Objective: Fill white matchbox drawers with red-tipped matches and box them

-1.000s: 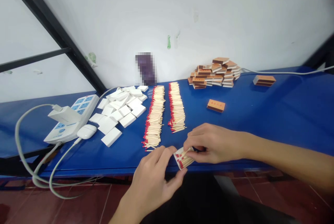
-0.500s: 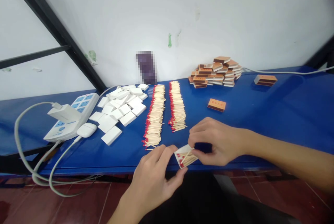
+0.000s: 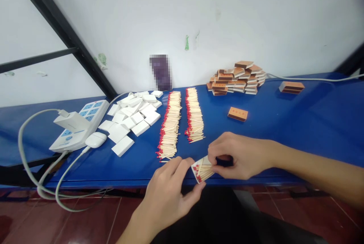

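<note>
My left hand [image 3: 170, 191] grips a white matchbox tray [image 3: 195, 169] between thumb and fingers at the table's front edge. Red-headed matches [image 3: 205, 174] lie in the tray, their heads toward my left hand. At the tray's right end, my right hand [image 3: 236, 156] is closed in a pinch over the matches, and its fingers cover that end. One match slants across the others and runs up to these fingertips. Two long rows of matches, a left row [image 3: 170, 126] and a shorter right row [image 3: 195, 115], lie just beyond my hands.
White trays [image 3: 133, 111] are heaped at left, beside a power strip [image 3: 79, 126] with a charger and cables. Orange-brown matchbox sleeves [image 3: 239, 79] are piled against the wall. One matchbox [image 3: 237, 114] lies nearer me, another [image 3: 291, 87] far right. A blurred purple object [image 3: 160, 72] leans on the wall.
My right fingers have sunk lower over the tray, and the slanting match has dropped closer to the others. The left hand still holds the tray in place. The view has shifted slightly.
</note>
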